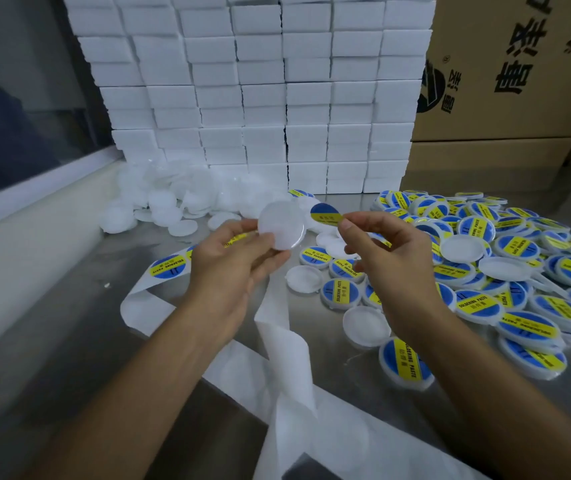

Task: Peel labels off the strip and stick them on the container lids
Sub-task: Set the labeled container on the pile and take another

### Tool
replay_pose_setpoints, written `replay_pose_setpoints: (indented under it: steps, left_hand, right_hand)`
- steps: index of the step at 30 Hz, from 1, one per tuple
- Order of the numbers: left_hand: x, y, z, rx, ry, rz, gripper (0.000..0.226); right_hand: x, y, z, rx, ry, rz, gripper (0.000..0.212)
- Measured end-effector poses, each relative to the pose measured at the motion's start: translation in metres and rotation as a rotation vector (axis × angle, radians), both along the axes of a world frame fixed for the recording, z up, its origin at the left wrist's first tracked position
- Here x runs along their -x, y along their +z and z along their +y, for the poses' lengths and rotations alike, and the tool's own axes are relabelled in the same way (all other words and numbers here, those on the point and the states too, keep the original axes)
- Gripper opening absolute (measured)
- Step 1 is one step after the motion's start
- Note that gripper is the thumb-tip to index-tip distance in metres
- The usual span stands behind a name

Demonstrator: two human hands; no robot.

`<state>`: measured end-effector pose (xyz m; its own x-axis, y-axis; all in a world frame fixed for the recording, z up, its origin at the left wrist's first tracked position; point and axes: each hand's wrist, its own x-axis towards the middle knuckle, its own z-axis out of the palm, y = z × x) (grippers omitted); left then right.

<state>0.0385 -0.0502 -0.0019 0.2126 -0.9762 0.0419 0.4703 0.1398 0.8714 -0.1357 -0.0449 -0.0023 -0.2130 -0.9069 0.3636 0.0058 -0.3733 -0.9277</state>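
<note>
My left hand [234, 261] holds a plain white round lid [281, 225] upright by its lower edge, above the steel table. My right hand [377, 244] pinches a peeled blue and yellow round label [325, 213] between thumb and forefinger, just right of the lid and apart from it. The white backing strip [277, 341] loops across the table under both forearms. One label [168, 266] still sits on the strip at the left. A second label behind my left hand is mostly hidden.
A heap of labelled lids [506, 271] covers the table's right side, with a few bare lids [365, 322] among them. Unlabelled white lids [173, 202] are piled at the back left. White foam boxes [260, 98] are stacked behind, beside cardboard cartons [519, 81].
</note>
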Motion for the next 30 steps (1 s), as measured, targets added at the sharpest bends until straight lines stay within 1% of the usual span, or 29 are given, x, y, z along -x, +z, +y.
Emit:
replay_pose_setpoints:
  steps: [3,6,12,17,20,27,30]
  left_hand:
    - [-0.008,-0.012,0.009,-0.029,-0.029,0.071,0.013]
    - [-0.013,-0.016,0.01,-0.051,-0.03,0.115,0.015]
    - [-0.004,-0.017,0.016,-0.051,-0.09,0.092,0.036]
    - [0.001,-0.017,0.019,-0.045,-0.11,0.094,0.04]
    - [0.0,-0.016,0.019,-0.054,-0.105,0.098,0.046]
    - [-0.002,-0.013,0.019,-0.039,-0.12,0.061,0.036]
    - [-0.001,-0.013,0.02,-0.043,-0.118,0.056,0.036]
  right_hand:
    - [-0.001,0.001,0.002,0.006,0.017,0.012,0.006]
    - [-0.001,0.002,0.003,-0.008,0.032,-0.022,0.006]
    - [-0.005,0.001,0.004,-0.092,0.16,-0.123,0.007]
    - [-0.007,-0.002,0.005,-0.075,0.157,-0.001,0.007]
    - [-0.008,-0.003,0.005,-0.063,0.151,0.028,0.008]
    - [-0.011,-0.002,0.007,-0.039,0.179,0.013,0.008]
    - [-0.012,-0.003,0.007,-0.038,0.184,0.035,0.005]
